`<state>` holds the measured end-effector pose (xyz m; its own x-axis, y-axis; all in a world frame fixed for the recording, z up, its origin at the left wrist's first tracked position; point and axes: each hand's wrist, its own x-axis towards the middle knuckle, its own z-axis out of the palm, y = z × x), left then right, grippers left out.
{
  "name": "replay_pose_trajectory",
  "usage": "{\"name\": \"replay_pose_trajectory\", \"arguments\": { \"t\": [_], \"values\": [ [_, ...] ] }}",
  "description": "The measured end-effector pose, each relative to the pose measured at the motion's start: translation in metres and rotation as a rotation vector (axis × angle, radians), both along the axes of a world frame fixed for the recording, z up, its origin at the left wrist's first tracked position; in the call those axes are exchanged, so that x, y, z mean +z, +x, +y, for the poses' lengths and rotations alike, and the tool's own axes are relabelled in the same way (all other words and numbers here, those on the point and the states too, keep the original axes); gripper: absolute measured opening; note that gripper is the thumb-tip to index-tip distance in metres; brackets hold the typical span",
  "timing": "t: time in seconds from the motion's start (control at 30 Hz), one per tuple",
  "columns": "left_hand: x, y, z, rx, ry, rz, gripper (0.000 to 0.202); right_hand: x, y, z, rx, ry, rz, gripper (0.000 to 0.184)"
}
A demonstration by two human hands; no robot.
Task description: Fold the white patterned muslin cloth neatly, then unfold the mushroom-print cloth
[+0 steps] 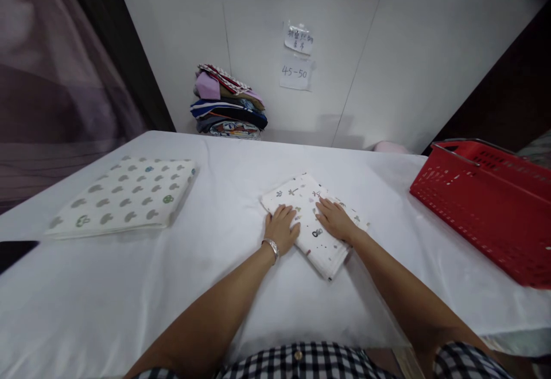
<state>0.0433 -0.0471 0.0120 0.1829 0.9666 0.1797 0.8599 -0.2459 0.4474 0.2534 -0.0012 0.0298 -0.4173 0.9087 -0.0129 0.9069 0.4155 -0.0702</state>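
Note:
A small white folded cloth (306, 198) with little printed figures lies on the white table (224, 275), a little right of centre. My left hand (282, 227), with a silver bracelet at the wrist, lies flat on the cloth's left edge, fingers stretched out. My right hand (334, 218) rests flat on the cloth's right part, fingers also extended. Neither hand grips anything.
A larger folded white cloth with grey mushroom prints (124, 195) lies at the left. A pile of folded coloured fabrics (228, 103) stands against the back wall under two paper notes (297, 57). A red plastic basket (486, 201) sits at the right. A dark object (15, 251) lies at the left edge.

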Motion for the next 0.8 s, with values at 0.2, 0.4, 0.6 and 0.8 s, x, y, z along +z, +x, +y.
{"name": "replay_pose_trajectory", "arguments": {
  "t": [0.2, 0.4, 0.6, 0.8],
  "values": [
    [-0.0023, -0.0003, 0.0006, 0.000, 0.010, 0.000, 0.042, -0.0019, 0.0025, -0.0015, 0.004, -0.012, 0.026, 0.053],
    [-0.0025, 0.0001, 0.0011, -0.002, 0.006, -0.005, 0.041, -0.0048, 0.0032, -0.0010, 0.008, 0.014, 0.053, 0.052],
    [-0.0045, -0.0003, 0.0017, -0.002, 0.010, -0.011, 0.041, -0.0072, 0.0036, -0.0015, 0.012, 0.048, 0.068, 0.051],
    [-0.0054, -0.0009, 0.0018, -0.009, 0.020, -0.013, 0.041, -0.0075, 0.0031, -0.0033, 0.017, 0.078, 0.068, 0.050]
  ]
}}
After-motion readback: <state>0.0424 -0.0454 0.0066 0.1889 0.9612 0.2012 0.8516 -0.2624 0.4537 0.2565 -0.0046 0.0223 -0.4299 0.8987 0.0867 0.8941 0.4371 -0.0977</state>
